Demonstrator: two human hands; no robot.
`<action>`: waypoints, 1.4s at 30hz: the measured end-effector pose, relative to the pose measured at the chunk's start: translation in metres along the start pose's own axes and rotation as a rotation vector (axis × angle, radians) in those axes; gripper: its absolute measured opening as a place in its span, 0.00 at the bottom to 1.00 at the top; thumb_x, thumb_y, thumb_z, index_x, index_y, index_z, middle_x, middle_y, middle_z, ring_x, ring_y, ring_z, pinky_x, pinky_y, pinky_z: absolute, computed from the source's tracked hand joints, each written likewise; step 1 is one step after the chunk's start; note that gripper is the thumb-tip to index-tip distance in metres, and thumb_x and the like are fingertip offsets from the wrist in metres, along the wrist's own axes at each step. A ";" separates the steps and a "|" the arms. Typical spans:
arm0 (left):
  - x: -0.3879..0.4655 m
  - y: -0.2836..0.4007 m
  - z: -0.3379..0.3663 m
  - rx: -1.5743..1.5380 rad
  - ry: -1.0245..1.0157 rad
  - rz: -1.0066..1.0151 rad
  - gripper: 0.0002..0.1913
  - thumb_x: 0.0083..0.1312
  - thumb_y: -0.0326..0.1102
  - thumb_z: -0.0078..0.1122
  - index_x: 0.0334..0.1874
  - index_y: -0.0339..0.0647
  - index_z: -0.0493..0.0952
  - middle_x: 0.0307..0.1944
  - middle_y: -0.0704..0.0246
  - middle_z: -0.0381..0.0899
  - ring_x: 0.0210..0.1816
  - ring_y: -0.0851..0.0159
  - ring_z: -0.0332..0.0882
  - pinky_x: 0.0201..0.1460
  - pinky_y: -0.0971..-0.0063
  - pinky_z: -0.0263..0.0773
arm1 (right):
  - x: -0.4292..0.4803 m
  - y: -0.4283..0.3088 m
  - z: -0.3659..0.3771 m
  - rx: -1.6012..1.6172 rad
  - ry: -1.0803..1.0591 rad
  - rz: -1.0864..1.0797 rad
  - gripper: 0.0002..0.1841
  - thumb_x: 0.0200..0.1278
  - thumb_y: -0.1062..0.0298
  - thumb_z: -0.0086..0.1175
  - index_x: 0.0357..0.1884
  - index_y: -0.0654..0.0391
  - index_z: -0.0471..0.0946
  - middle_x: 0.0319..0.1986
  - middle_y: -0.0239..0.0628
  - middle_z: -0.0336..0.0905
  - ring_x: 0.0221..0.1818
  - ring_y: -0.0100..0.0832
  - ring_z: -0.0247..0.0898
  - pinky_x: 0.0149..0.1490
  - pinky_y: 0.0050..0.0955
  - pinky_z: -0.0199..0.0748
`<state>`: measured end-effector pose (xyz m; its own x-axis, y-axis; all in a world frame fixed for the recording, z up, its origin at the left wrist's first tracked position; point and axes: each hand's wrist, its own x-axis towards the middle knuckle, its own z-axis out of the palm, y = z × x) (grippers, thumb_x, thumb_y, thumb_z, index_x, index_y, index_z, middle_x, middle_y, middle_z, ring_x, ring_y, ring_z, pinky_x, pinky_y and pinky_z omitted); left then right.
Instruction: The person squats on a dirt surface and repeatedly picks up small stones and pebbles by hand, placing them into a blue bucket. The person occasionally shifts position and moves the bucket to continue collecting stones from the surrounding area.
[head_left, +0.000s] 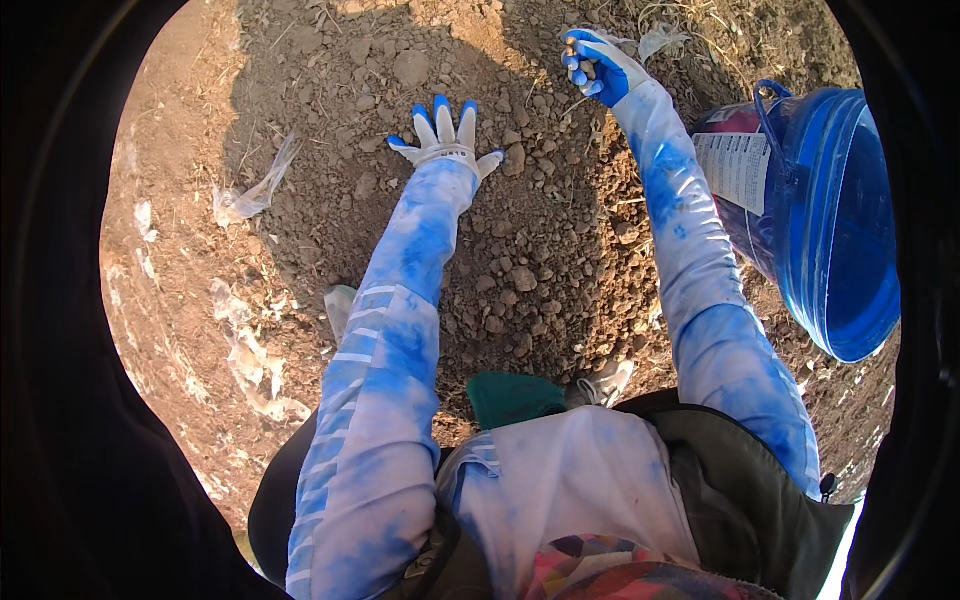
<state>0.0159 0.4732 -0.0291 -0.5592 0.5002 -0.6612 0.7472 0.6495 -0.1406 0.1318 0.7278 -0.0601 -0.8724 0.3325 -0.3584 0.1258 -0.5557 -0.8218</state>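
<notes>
My left hand (445, 138), in a white glove with blue fingertips, reaches palm down over the loose brown soil (517, 247). Its fingers are spread and nothing is held in them. My right hand (602, 69) is farther forward and to the right, in the same kind of glove. Its blue palm side shows and its fingers curl around several small pale lumps (587, 70); I cannot tell what they are. Close by that hand, a piece of clear plastic film (660, 41) lies on the ground.
A blue plastic bucket (814, 217) with a printed label lies tipped at right, its mouth towards me. Torn clear film (255, 184) and whitish plastic scraps (251, 352) litter the ground at left. My shoe (607, 382) and a green cloth-like piece (514, 397) show near my body.
</notes>
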 end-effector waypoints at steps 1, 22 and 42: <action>0.002 0.001 0.005 0.002 0.016 0.008 0.49 0.67 0.74 0.46 0.83 0.68 0.37 0.84 0.64 0.26 0.82 0.43 0.23 0.72 0.21 0.31 | -0.015 -0.002 0.009 0.260 -0.034 -0.045 0.21 0.70 0.54 0.61 0.59 0.53 0.78 0.29 0.27 0.75 0.24 0.20 0.68 0.24 0.17 0.64; -0.002 0.009 0.004 0.051 0.059 -0.009 0.49 0.67 0.73 0.47 0.83 0.66 0.37 0.84 0.63 0.27 0.82 0.42 0.23 0.71 0.19 0.35 | -0.123 0.006 0.067 0.093 0.066 0.234 0.13 0.69 0.63 0.62 0.53 0.50 0.79 0.15 0.22 0.67 0.11 0.17 0.58 0.14 0.19 0.52; 0.034 -0.050 0.019 -0.109 0.471 -0.098 0.49 0.65 0.77 0.44 0.83 0.62 0.44 0.84 0.61 0.37 0.83 0.46 0.30 0.78 0.34 0.23 | -0.340 -0.196 0.155 -1.452 0.196 -0.579 0.15 0.70 0.61 0.59 0.54 0.54 0.82 0.41 0.39 0.82 0.40 0.31 0.79 0.44 0.28 0.76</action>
<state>-0.0336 0.4468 -0.0588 -0.7451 0.6223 -0.2399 0.6555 0.7497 -0.0910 0.3307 0.6054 0.2920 -0.9031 0.3861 0.1882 0.2384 0.8151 -0.5280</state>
